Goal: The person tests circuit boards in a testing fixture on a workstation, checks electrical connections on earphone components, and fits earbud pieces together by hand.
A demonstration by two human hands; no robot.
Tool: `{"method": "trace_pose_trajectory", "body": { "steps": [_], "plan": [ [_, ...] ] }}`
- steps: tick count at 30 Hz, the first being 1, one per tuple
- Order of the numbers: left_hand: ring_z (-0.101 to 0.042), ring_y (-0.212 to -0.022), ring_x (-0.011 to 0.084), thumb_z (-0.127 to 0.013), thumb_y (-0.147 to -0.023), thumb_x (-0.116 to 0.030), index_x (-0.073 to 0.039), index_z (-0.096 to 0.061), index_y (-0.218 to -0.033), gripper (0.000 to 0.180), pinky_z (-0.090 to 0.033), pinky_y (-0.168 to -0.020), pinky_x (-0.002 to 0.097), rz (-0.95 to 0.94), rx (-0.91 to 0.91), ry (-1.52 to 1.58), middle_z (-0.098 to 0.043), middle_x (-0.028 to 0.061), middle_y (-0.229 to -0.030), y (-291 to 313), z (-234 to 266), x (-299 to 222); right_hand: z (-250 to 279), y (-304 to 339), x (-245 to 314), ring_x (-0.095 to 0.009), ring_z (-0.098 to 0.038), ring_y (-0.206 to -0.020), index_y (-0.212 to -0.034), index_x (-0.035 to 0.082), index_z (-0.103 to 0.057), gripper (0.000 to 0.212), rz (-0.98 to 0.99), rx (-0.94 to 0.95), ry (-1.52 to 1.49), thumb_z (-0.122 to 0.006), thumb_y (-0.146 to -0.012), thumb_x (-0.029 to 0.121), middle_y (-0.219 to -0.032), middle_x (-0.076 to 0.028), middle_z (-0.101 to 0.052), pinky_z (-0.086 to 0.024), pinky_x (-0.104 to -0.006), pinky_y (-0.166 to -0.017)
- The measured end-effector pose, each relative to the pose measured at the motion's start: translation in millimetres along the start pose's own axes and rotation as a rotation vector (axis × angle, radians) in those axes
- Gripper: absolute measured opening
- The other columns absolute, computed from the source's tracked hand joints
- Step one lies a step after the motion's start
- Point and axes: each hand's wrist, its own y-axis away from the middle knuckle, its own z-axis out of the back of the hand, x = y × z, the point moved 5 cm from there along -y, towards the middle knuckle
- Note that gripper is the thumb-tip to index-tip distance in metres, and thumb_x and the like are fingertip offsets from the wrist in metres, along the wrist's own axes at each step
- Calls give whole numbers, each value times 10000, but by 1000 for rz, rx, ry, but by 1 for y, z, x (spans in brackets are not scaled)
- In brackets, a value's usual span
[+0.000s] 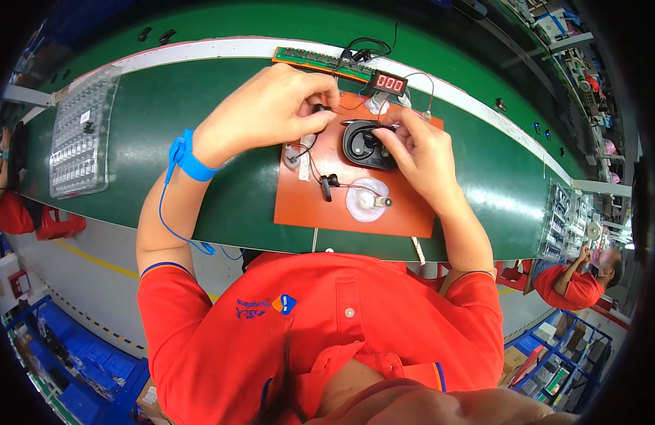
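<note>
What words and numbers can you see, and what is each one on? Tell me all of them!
I won't copy them out, but here's where they are:
Display: lit red digits, big and clear, in a small black box.
Shirt: blue lettering beside a blue-and-orange badge.
Clear tray: a white label, its marks too small to read.

Green bench: 1 orange board at middle, 1 clear tray left, filled trays right
</note>
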Motion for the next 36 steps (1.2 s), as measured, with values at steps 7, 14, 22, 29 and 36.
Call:
{"method": "trace_pose_trajectory", "body": {
  "steps": [7,14,22,29,36],
  "plan": [
    [-620,-642,316,-682,-768,-190,-48,-590,-838,184,-482,-578,393,196,-29,-630,-630,133,-678,17,26,26,2,25,1,-245,-551,-729,-1049,34,-657,349,410,-137,109,-755,-717,77,-840,-102,-555,-465,-337,-638],
    [-645,-733,335,-695,-770,-255,-63,-619,-876,231,-506,-664,440,309,52,-571,-662,128,-760,8,31,36,1,35,-2,-295,-558,-827,-1112,48,-648,429,370,-169,72,-753,-697,74,-918,-115,-558,-469,-384,-728],
    [-595,-984,339,-672,-828,-156,-87,-654,-1090,272,-487,-850,402,37,-777,-1052,-648,145,-1045,23,113,154,-3,35,-6,-301,-570,-843,-1134,53,-634,435,320,-202,27,-747,-716,98,-922,-118,-568,-469,-390,-746],
    [-615,-961,328,-678,-833,-155,-65,-657,-1108,290,-489,-850,408,288,-765,-824,-655,151,-1052,45,140,214,-6,33,-7,-300,-571,-851,-1138,60,-630,438,326,-224,46,-749,-726,146,-932,-110,-580,-459,-390,-749],
    [-665,-889,220,-696,-853,-162,-84,-659,-1156,315,-524,-821,320,348,-866,-512,-686,118,-1038,35,128,191,-4,33,-11,-280,-564,-839,-1137,73,-641,451,332,-256,49,-762,-721,196,-915,-90,-582,-440,-379,-740]
  ]
}}
